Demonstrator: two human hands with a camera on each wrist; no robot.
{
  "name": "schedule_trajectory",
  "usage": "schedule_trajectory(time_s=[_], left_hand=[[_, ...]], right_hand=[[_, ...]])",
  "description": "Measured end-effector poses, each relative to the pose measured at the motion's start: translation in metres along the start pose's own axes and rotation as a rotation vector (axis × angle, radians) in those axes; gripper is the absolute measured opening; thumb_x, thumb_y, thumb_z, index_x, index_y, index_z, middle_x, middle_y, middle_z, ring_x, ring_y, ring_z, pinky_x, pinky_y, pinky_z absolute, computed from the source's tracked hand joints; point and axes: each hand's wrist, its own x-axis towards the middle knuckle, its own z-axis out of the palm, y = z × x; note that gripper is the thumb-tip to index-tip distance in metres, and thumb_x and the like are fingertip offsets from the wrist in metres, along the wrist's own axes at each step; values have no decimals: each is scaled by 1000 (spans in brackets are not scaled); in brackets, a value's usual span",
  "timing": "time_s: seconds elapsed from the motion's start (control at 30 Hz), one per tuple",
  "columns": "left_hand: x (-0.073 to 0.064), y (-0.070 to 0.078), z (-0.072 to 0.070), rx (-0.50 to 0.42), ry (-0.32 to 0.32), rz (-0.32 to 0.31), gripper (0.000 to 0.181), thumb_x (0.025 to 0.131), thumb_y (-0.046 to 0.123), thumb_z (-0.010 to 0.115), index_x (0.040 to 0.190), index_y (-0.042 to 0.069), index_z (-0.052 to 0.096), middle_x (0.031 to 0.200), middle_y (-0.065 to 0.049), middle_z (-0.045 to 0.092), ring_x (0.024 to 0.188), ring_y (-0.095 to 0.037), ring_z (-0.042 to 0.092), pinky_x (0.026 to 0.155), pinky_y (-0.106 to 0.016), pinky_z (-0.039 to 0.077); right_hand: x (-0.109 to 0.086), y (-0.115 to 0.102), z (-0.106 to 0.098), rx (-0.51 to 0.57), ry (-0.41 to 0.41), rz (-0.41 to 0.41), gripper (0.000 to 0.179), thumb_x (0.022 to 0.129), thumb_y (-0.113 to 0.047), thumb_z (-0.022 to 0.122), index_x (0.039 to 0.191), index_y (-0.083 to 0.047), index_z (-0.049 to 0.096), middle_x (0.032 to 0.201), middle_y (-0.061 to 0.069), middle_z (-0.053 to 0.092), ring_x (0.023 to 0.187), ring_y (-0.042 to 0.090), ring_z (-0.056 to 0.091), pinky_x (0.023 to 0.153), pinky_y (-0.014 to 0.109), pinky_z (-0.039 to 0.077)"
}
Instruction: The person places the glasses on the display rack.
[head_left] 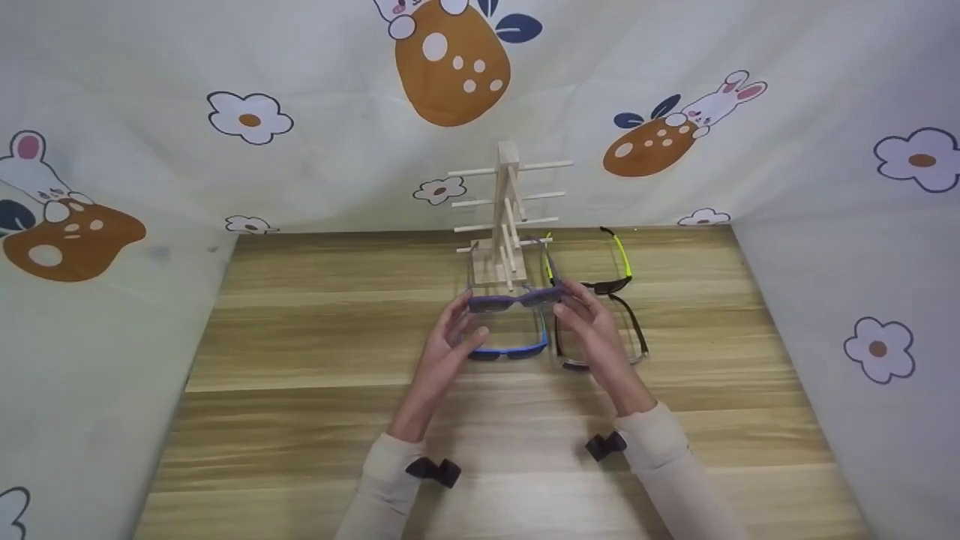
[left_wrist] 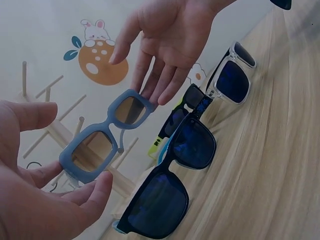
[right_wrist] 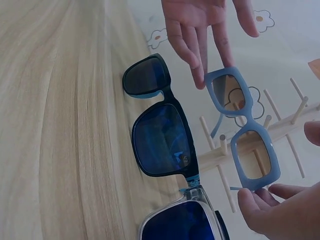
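Grey-blue sunglasses [head_left: 516,301] face me in front of a wooden peg stand [head_left: 504,195]. Their temples run back beside the stand's lowest peg; I cannot tell whether they rest on it. My left hand [head_left: 444,349] touches the left end of the frame with extended fingers, its thumb held away. At the other end, the fingertips of my right hand [head_left: 600,334] touch the frame, and that thumb is also apart from it. Both wrist views show the grey-blue frame [left_wrist: 106,126] between the two hands, above other sunglasses.
Blue sunglasses [head_left: 510,352] lie on the wood-grain table [head_left: 300,420] below the hands. To the right are clear-fronted sunglasses with black temples [head_left: 643,337], and behind them a pair with neon yellow temples [head_left: 623,259]. A printed cloth [head_left: 337,172] hangs behind the stand.
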Motion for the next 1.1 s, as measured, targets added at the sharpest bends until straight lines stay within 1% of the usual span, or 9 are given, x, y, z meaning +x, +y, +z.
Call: schedule_trajectory(time_s=[0.07, 0.2, 0.3, 0.47, 0.6, 0.7, 0.9, 1.0, 1.1], left_hand=[[1, -1, -1, 0, -3, 10, 74, 105, 3, 70, 169, -5, 34, 176, -28, 33, 161, -47, 35, 126, -53, 43], [3, -4, -2, -8, -3, 33, 73, 105, 0, 68, 169, -7, 33, 175, -30, 32, 162, -49, 34, 126, -52, 42], [4, -5, -3, -10, 0, 46, 72, 105, 0, 68, 168, -8, 33, 174, -31, 34, 160, -49, 36, 124, -51, 45], [9, -6, -4, -6, -1, 66, 70, 106, 0, 67, 168, -8, 35, 170, -31, 40, 156, -50, 42, 120, -47, 50], [12, -8, -5, -7, 15, 69, 68, 106, -1, 67, 167, -9, 37, 164, -32, 44, 152, -51, 46, 118, -45, 52], [13, -8, -5, -4, 31, 66, 70, 106, -1, 67, 168, -8, 35, 161, -33, 46, 151, -52, 47, 118, -45, 52], [15, -10, -3, 35, 54, 82, 75, 105, 1, 69, 169, -8, 31, 159, -33, 46, 150, -51, 46, 122, -48, 47], [17, -10, -1, 45, 67, 81, 74, 105, 2, 69, 168, -8, 31, 160, -34, 47, 150, -52, 46, 124, -52, 45], [18, -8, -2, 44, 49, 86, 75, 107, 4, 67, 168, -9, 28, 165, -35, 41, 154, -53, 41, 127, -57, 39]], right_hand=[[1, 1, 0, -2, -12, -13, 66, 109, -9, 65, 167, 8, 37, 170, 28, 43, 160, 39, 39, 108, 23, 50], [3, 1, 1, 11, -26, -28, 67, 108, -7, 65, 167, 9, 37, 170, 29, 41, 160, 39, 38, 115, 25, 46], [3, 1, 2, 13, -17, -21, 67, 108, -7, 65, 167, 8, 37, 170, 28, 43, 159, 39, 40, 120, 32, 44], [5, 1, 4, 16, -10, -17, 67, 108, -5, 64, 167, 9, 36, 170, 29, 42, 160, 40, 39, 128, 45, 38], [6, 2, 5, 20, -19, -19, 68, 107, -5, 65, 167, 10, 35, 171, 30, 41, 161, 41, 38, 131, 50, 34], [7, 2, 5, 11, -19, -23, 69, 107, -7, 66, 167, 10, 35, 171, 29, 40, 161, 41, 38, 130, 49, 36], [7, 2, 6, 6, -11, -17, 73, 106, -9, 67, 168, 8, 33, 173, 26, 38, 161, 40, 38, 123, 37, 43], [8, 2, 7, 9, -14, -22, 74, 107, -9, 68, 169, 6, 32, 173, 25, 37, 161, 39, 38, 125, 39, 42], [9, 2, 10, 14, -16, -30, 74, 107, -7, 67, 170, 5, 31, 171, 25, 38, 161, 40, 38, 129, 47, 38]])
